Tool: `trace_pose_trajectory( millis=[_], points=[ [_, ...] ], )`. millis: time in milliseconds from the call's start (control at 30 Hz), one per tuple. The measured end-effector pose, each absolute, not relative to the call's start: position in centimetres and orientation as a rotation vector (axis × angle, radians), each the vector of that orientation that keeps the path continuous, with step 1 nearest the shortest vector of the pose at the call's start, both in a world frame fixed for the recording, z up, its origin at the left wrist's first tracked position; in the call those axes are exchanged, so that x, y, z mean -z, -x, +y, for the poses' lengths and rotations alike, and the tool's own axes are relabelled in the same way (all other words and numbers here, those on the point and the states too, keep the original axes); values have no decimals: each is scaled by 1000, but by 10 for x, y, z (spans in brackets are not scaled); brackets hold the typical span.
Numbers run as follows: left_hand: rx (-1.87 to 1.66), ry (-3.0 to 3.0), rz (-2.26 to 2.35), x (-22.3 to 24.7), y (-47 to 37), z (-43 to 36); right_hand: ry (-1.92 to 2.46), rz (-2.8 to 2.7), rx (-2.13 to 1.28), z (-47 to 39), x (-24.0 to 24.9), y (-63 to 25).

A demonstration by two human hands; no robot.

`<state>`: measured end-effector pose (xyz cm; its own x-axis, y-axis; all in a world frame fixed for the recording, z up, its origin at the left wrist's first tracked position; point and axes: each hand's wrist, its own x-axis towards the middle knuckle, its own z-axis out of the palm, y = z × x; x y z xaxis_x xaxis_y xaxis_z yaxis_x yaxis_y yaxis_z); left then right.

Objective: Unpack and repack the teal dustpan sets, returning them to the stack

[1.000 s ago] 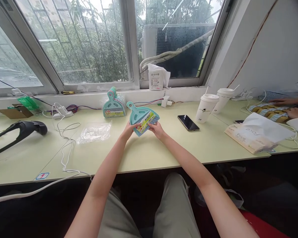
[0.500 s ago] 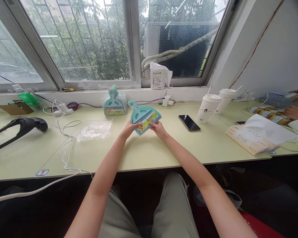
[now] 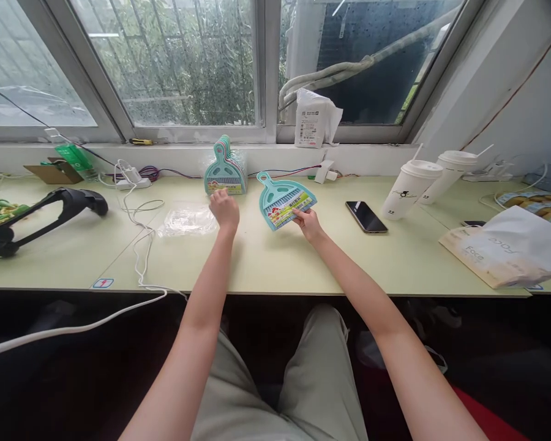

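Note:
My right hand [image 3: 309, 225] grips the lower right edge of a mint-green mini dustpan and brush set [image 3: 285, 203], thumb over its printed label. The pan is tilted, handle up and to the left, and raised off the table. My left hand [image 3: 224, 210] is off this pan, its fingers curled in front of the bottom edge of a stack of similar dustpan sets [image 3: 224, 166] in clear wrap. Its fingertips point away from me, so whether they touch or hold anything is hidden. A crumpled clear plastic wrapper [image 3: 187, 219] lies just left of that hand.
A smartphone [image 3: 366, 217], two white lidded cups, one in front [image 3: 411, 191], and a tissue pack [image 3: 500, 251] are on the right. White cables [image 3: 140, 269] and a black curved frame [image 3: 59, 208] occupy the left. A white box [image 3: 310, 122] stands on the windowsill.
My left hand has let go of the dustpan set and moved left toward the stack. My right hand keeps the pan, now held alone. The view has tilted down, and the co-worker's hands have left it.

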<state>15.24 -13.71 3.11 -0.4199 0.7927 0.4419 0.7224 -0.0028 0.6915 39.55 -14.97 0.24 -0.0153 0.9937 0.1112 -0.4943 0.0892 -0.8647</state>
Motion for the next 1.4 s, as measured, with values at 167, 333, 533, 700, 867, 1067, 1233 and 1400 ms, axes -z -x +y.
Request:
trace_pose_trajectory(
  millis=[167, 333, 533, 700, 867, 1067, 1233, 1400],
  points=[
    [-982, -1700, 2360, -15, -125, -135, 759, -884, -1350, -154, -8, -396],
    [-730, -2226, 1707, -14, -154, -134, 771, -861, -1329, -151, -14, -406],
    [-779, -2182, 1396, -23, -174, -135, 861, -872, -1340, -140, -16, -434],
    [-897, -2139, 1781, -17, -171, -135, 991, -980, -1506, -139, -19, -454],
    [-885, -2130, 1899, 1, -170, -126, 999, -1067, -1670, -140, -17, -463],
    [-895, -2041, 2105, -1, -163, -121, 1070, -1009, -1654, -134, -13, -468],
    [-1170, -2017, 2102, -11, -170, -133, 1044, -1025, -1581, -142, -13, -449],
    [-1510, -2067, 1813, -22, -182, -142, 906, -1085, -1605, -152, -7, -417]
  ],
)
